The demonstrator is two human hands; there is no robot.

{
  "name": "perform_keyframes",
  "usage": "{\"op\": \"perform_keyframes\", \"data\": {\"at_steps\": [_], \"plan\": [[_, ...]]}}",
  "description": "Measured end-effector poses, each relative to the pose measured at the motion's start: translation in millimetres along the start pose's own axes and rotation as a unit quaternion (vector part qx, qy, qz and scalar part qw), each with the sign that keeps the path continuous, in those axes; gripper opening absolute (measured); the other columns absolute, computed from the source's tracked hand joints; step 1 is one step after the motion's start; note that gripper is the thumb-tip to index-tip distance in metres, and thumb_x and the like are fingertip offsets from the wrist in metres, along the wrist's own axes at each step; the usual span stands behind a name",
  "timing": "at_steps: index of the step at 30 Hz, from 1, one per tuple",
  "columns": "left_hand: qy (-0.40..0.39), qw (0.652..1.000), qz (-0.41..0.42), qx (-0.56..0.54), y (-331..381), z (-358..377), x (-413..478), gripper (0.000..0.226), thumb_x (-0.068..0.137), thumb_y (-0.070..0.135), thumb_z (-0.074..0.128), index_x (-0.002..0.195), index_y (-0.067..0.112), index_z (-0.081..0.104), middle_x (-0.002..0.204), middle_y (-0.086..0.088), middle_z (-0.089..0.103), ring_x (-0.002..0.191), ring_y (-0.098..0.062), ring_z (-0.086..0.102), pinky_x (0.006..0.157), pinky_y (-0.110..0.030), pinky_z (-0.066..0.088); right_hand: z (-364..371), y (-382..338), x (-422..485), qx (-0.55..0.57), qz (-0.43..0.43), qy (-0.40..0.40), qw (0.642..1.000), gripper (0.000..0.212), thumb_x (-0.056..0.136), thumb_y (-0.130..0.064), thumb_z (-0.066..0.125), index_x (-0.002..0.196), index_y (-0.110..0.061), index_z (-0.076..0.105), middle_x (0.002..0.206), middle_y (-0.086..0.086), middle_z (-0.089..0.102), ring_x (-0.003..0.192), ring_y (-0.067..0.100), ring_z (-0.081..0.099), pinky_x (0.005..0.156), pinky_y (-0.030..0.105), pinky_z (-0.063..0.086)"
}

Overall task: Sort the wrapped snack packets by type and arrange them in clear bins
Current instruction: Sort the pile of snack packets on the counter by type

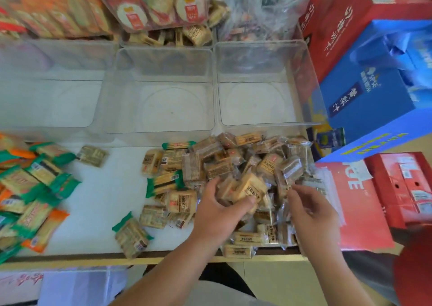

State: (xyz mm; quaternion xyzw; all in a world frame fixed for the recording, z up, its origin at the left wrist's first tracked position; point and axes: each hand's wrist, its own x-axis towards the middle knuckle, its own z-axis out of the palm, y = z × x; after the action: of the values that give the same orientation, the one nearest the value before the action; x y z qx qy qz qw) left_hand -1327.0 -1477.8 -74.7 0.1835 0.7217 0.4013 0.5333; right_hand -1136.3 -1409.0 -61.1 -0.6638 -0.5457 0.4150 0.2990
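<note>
A heap of clear-wrapped brown snack packets (247, 163) lies on the white table (109, 188) in front of the bins. My left hand (217, 210) grips several of these packets (245, 191) at the heap's near side. My right hand (308, 210) reaches into the heap's right part, fingers curled on a clear wrapper; what it holds is blurred. Green- and orange-ended packets (30, 195) are piled at the left, with a few green-ended ones (164, 183) mixed near the heap. Three clear bins stand side by side behind: left (46, 128), middle (159, 130), right (264, 123).
Behind the bins are further bins and bags of packed snacks (161, 4). Red cartons (339, 13) and a blue carton (378, 90) crowd the right side. Another red box (364, 202) lies by the table's right end. The table's front edge (93, 260) runs below the packets.
</note>
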Motion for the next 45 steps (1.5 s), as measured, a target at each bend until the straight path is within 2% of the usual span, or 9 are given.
{"op": "perform_keyframes", "data": {"at_steps": [5,10,15,22,29,32,37,41,45], "plan": [[-0.041,0.973,0.119,0.195,-11,35,23,0.117,0.071,0.073,0.078,0.160,0.041,0.011,0.153,0.013,0.042,0.138,-0.010,0.045,0.115,-0.040,0.043,-1,14,-25,-0.008,-0.016,-0.034,0.999,0.021,0.094,-0.026,0.069,0.115,-0.029,0.067,0.107,-0.016,0.065,0.098,-0.003,0.062,0.070,0.010,0.052],[0.039,0.872,0.213,0.438,-21,32,34,0.126,0.070,0.088,0.056,0.163,0.028,-0.006,0.151,0.000,0.029,0.137,-0.022,0.031,0.115,-0.041,0.038,16,18,-6,-0.131,-0.080,-0.070,0.986,0.051,0.087,-0.035,0.079,0.133,-0.041,0.058,0.116,-0.016,0.051,0.095,-0.005,0.060,0.067,0.012,0.049],[0.008,0.895,0.173,0.410,-31,20,25,0.133,0.071,0.066,0.077,0.159,0.034,-0.018,0.154,-0.001,0.017,0.140,-0.023,0.033,0.107,-0.040,0.048,42,26,3,-0.167,-0.101,-0.092,0.977,0.061,0.081,-0.034,0.084,0.136,-0.025,0.060,0.121,-0.004,0.049,0.069,0.003,0.059,0.068,0.030,0.056],[0.013,0.923,0.167,0.347,-72,-45,-7,0.070,0.088,0.046,0.072,0.150,0.032,0.041,0.140,0.014,0.039,0.120,-0.008,0.052,0.094,-0.025,0.049,42,47,-26,-0.183,-0.090,-0.115,0.972,0.046,0.078,-0.020,0.086,0.114,-0.028,0.059,0.122,-0.010,0.043,0.083,-0.004,0.062,0.062,0.016,0.049],[-0.029,0.960,0.092,0.264,-95,-42,-11,0.048,0.092,0.037,0.072,0.136,0.029,0.055,0.112,0.018,0.053,0.095,-0.002,0.055,0.088,-0.021,0.049,37,50,-39,-0.275,-0.134,-0.069,0.949,0.052,0.079,-0.035,0.086,0.122,-0.020,0.061,0.139,-0.004,0.045,0.081,0.013,0.065,0.046,0.029,0.048],[0.012,0.974,0.077,0.214,-100,-55,-15,0.035,0.092,0.037,0.071,0.126,0.035,0.061,0.105,0.017,0.061,0.089,-0.001,0.061,0.078,-0.012,0.047,37,20,-53,-0.277,-0.257,-0.018,0.926,0.035,0.082,-0.033,0.081,0.110,-0.016,0.068,0.114,-0.003,0.060,0.075,0.015,0.062,0.044,0.016,0.033],[0.161,0.972,0.047,0.163,-121,-117,-25,0.018,0.090,0.023,0.075,0.106,0.026,0.068,0.098,0.010,0.068,0.083,-0.005,0.064,0.076,-0.021,0.054,102,11,-83,-0.146,-0.174,-0.235,0.945,0.010,0.089,-0.031,0.074,0.097,-0.025,0.072,0.089,-0.020,0.064,0.080,0.005,0.064,0.065,0.035,0.058],[0.291,0.928,-0.002,0.233,-135,-182,-10,0.062,0.074,0.030,0.088,0.127,0.019,0.058,0.121,-0.003,0.054,0.108,-0.028,0.058,0.089,-0.038,0.052,158,20,-90,-0.168,-0.173,-0.251,0.937,0.025,0.088,-0.029,0.077,0.112,-0.023,0.070,0.107,-0.016,0.062,0.094,0.004,0.061,0.078,0.036,0.058],[0.175,0.923,-0.103,0.327,-124,-207,13,0.111,0.068,0.063,0.082,0.157,0.022,0.029,0.146,-0.005,0.040,0.134,-0.029,0.043,0.109,-0.042,0.041,199,11,-91,-0.217,-0.274,-0.205,0.914,0.030,0.081,-0.022,0.081,0.108,-0.020,0.068,0.105,-0.008,0.061,0.089,0.017,0.064,0.061,0.036,0.058]]}}
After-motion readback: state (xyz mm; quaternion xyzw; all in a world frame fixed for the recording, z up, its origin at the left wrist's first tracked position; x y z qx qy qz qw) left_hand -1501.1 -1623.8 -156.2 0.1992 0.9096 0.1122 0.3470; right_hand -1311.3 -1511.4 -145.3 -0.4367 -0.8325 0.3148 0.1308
